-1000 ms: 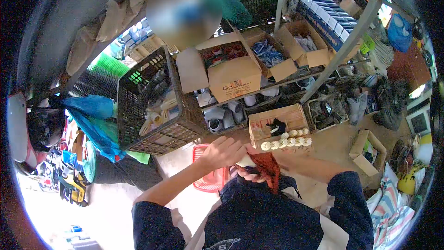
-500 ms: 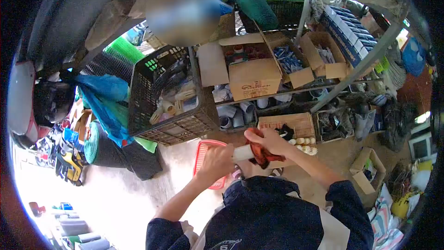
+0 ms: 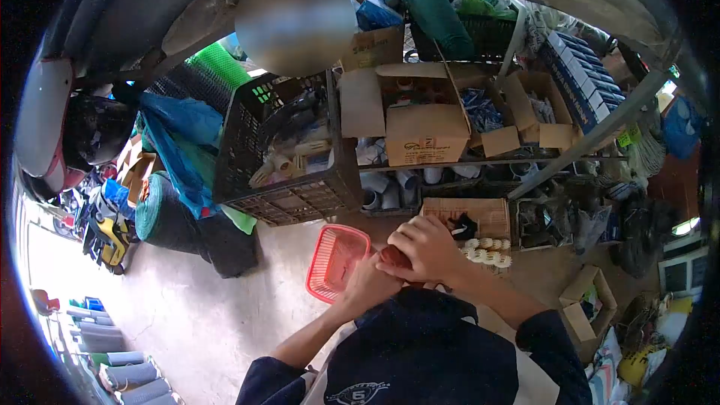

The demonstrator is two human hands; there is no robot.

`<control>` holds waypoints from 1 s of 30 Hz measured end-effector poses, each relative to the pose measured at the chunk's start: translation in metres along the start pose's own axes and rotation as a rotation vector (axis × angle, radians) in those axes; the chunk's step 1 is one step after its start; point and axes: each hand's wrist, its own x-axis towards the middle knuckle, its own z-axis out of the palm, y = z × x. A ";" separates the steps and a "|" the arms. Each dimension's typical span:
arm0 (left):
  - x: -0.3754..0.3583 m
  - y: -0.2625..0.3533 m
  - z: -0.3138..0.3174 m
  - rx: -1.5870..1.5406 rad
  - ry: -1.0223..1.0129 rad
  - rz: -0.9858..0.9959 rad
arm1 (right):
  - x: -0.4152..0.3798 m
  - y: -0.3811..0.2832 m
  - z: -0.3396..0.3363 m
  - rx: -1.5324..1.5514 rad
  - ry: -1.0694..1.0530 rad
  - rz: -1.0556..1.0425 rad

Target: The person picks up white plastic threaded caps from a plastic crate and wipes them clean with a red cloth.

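Both my hands are together in front of my chest, just right of the red plastic basket (image 3: 315, 274) on the floor. My right hand (image 3: 427, 247) is wrapped over a reddish-brown cloth (image 3: 395, 258), of which only a small part shows between the hands. Lower and to the left, my left hand (image 3: 367, 282) is closed right against it, on something that my fingers hide. The white cylindrical piece seen earlier is out of sight.
Ahead stands a black crate (image 3: 292, 206) of fittings, beside an open cardboard box (image 3: 427, 139) on a shelf. White ribbed parts (image 3: 487, 256) lie right of my hands. Another open box (image 3: 589, 304) is at the right, and dark rolls (image 3: 225, 244) are at the left.
My hands have come closer together and nearer my body. The cloth is now bunched under my right hand, and the white piece no longer shows. The view has shifted slightly.
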 end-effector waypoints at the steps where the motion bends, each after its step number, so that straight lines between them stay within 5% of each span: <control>1: -0.001 0.001 0.001 0.046 0.020 -0.010 | 0.007 0.000 -0.001 0.063 0.110 0.017; 4: 0.002 0.024 -0.023 0.257 -0.056 -0.043 | 0.020 -0.012 -0.018 0.140 -0.052 0.313; 7: 0.004 0.020 -0.023 0.394 0.098 0.068 | 0.023 0.001 -0.013 0.225 -0.199 0.517; 11: 0.010 0.006 -0.027 0.598 0.332 0.561 | 0.002 0.038 -0.005 0.609 -0.633 0.650; 14: 0.021 0.006 -0.033 0.654 0.202 0.516 | -0.010 0.013 -0.029 0.790 -0.521 0.466; 15: 0.024 0.009 -0.036 0.715 0.202 0.550 | -0.004 0.007 -0.045 0.763 -0.716 0.594; 24: 0.030 -0.004 -0.021 0.658 0.371 0.864 | -0.046 0.016 -0.006 1.643 -0.674 0.988; 30: 0.035 -0.005 -0.006 0.535 0.518 0.784 | -0.051 -0.002 0.003 2.126 -0.411 0.860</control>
